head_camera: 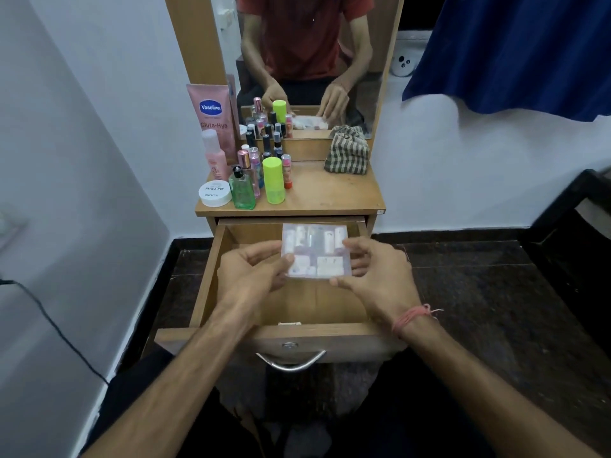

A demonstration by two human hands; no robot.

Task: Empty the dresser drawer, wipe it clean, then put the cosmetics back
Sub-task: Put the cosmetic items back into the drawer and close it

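Head view | left hand point(254, 272) and right hand point(373, 272) fingers pinch clear cosmetics pack point(314, 251) at both ends, above open drawer point(205, 279) | bottles point(261, 180) stand on desk point(330, 193)
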